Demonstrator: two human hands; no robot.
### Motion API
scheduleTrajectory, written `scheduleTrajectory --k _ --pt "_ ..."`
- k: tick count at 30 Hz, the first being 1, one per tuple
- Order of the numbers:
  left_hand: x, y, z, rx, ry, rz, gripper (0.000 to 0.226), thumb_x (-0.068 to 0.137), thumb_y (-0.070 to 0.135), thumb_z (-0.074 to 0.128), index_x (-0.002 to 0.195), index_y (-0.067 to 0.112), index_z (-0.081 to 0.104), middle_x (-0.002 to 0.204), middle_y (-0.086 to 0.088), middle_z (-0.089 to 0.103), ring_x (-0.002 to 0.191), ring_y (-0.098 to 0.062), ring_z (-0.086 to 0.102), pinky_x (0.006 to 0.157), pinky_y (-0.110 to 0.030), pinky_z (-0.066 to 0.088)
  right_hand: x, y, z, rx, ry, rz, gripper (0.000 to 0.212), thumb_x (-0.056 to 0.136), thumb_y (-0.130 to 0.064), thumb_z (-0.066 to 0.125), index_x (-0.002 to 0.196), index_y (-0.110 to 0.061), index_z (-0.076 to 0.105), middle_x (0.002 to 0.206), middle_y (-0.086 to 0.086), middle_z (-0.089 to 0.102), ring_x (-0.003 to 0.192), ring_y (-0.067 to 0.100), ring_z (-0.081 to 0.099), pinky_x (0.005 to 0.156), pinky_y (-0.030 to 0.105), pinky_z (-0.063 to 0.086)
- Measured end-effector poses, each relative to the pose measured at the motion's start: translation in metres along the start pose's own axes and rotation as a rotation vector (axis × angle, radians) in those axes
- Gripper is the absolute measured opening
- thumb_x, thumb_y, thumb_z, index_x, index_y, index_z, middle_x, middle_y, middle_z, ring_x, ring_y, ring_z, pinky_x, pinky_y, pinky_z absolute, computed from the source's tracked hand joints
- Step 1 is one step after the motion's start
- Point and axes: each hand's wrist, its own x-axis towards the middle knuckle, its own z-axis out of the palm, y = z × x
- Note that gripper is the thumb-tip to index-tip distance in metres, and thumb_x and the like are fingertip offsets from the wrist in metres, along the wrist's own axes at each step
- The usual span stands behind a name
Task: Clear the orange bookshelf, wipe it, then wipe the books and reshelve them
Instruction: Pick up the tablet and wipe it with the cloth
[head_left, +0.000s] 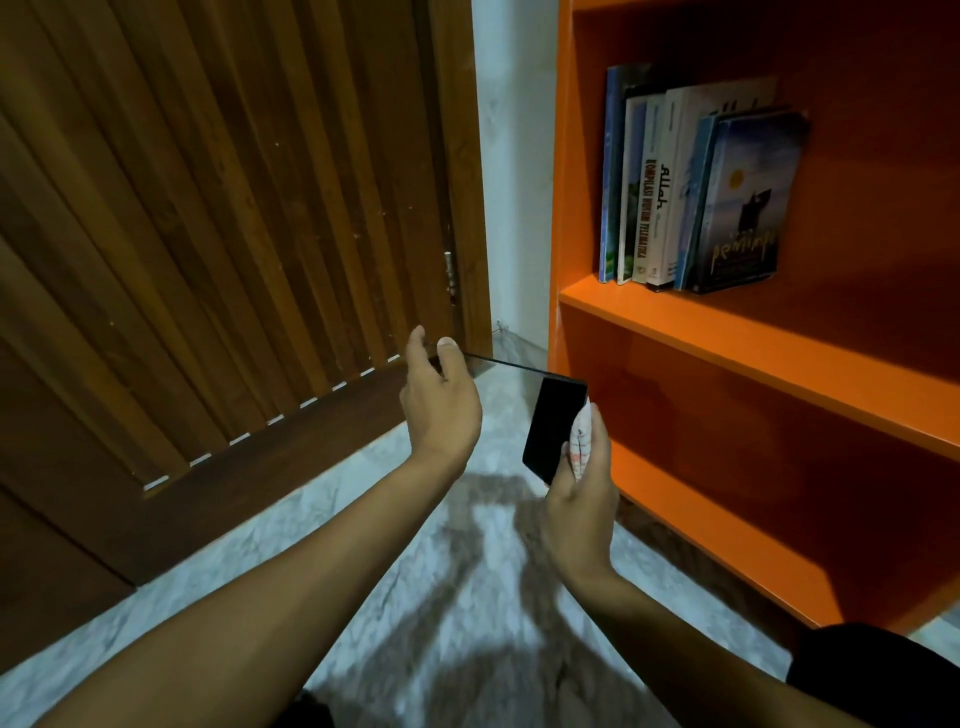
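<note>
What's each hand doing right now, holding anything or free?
Left hand: pinching the far edge of the thin black book between thumb and fingers.
Right hand: holding the patterned cloth against the book's near end.

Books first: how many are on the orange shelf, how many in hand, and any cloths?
Books standing on the upper shelf: 6
Dark book held open, left hand on its cover, right hand gripping it: 1
Cloth in the right hand: 1
Total: 8

Slatted wooden door (208, 234), marble floor (457, 597)
</note>
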Motion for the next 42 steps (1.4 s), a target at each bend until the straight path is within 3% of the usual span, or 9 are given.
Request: scheduleTrajectory --k 5,11,19,23,26,31,36,39,42 --pt "0.005 0.001 0.001 -0.242 0.016 -0.164 0.043 0.107 0.018 0.042 0.149 0.024 0.04 0.134 -0.002 0.057 0.097 -0.016 0.072 0.084 -0.022 0.056 0.004 -0.001 -0.002 -0.016 -0.007 0.005 0.08 0.096 0.012 0.041 0.157 -0.033 0.016 0.162 -0.004 0.027 0.148 0.013 0.028 0.118 0.032 0.033" --pt "0.014 0.002 -0.014 -0.249 -0.047 -0.162 0.043 0.105 0.009 0.045 0.144 0.026 0.049 0.13 -0.002 0.063 0.101 -0.028 0.072 0.086 -0.047 0.061 0.012 0.001 -0.008 0.01 -0.024 0.119 0.058 0.103 -0.002 0.043 0.154 -0.027 0.027 0.155 -0.003 0.038 0.134 0.005 0.04 0.093 -0.002 0.034" --pt "0.009 -0.007 -0.033 0.013 -0.327 -0.032 0.037 0.106 0.007 0.042 0.131 0.03 0.055 0.111 -0.003 0.065 0.092 -0.023 0.069 0.075 -0.039 0.064 0.027 -0.025 -0.014 0.121 0.003 0.027 0.039 0.107 -0.025 0.04 0.146 -0.026 0.045 0.139 -0.007 0.057 0.121 0.003 0.054 0.111 0.029 0.042" --pt "0.001 -0.01 -0.03 0.131 -0.454 0.008 0.037 0.106 0.007 0.042 0.127 0.032 0.057 0.115 -0.005 0.065 0.093 -0.025 0.068 0.063 -0.032 0.063 0.042 -0.031 -0.017 -0.02 -0.061 -0.165 0.057 0.099 0.007 0.041 0.151 -0.018 0.038 0.152 -0.011 0.037 0.14 -0.008 0.03 0.115 0.015 0.029" --pt "-0.003 -0.01 -0.03 0.111 -0.507 0.008 0.036 0.106 0.007 0.041 0.125 0.032 0.06 0.112 -0.004 0.067 0.09 -0.025 0.07 0.055 -0.025 0.058 0.056 -0.03 -0.018 -0.276 -0.188 -0.339 0.08 0.078 0.021 0.036 0.149 -0.017 0.041 0.159 -0.004 0.028 0.151 0.014 0.016 0.124 0.037 0.016" --pt "0.002 -0.004 -0.033 -0.057 -0.42 -0.111 0.032 0.107 0.009 0.039 0.124 0.025 0.061 0.106 0.0 0.065 0.083 -0.02 0.068 0.054 -0.028 0.059 0.057 -0.013 -0.019 -0.539 -0.341 -0.445 0.087 0.074 0.024 0.043 0.15 -0.019 0.04 0.161 0.003 0.026 0.152 0.019 0.01 0.12 0.056 0.017" --pt "0.024 -0.007 -0.047 -0.138 -0.286 -0.189 0.034 0.107 0.006 0.039 0.122 0.024 0.063 0.116 -0.01 0.067 0.09 -0.032 0.072 0.077 -0.053 0.062 0.044 -0.001 -0.024 -0.576 -0.42 -0.488 0.087 0.063 0.025 0.044 0.141 -0.013 0.054 0.153 0.01 0.043 0.147 0.028 0.029 0.116 0.056 0.028" --pt "0.033 -0.012 -0.055 -0.157 -0.251 -0.204 0.035 0.107 0.006 0.037 0.123 0.023 0.063 0.1 -0.009 0.065 0.062 -0.018 0.066 0.072 -0.047 0.061 0.038 -0.005 -0.031 -0.604 -0.506 -0.492 0.079 0.06 0.009 0.039 0.135 -0.009 0.059 0.147 0.014 0.05 0.141 0.034 0.039 0.115 0.048 0.029" --pt "0.037 -0.018 -0.061 -0.151 -0.226 -0.217 0.037 0.107 0.008 0.036 0.109 0.029 0.066 0.108 -0.013 0.064 0.067 -0.02 0.062 0.07 -0.045 0.06 0.038 -0.017 -0.04 -0.645 -0.681 -0.409 0.071 0.071 0.004 0.042 0.138 -0.012 0.056 0.151 0.01 0.046 0.143 0.027 0.036 0.118 0.037 0.023"
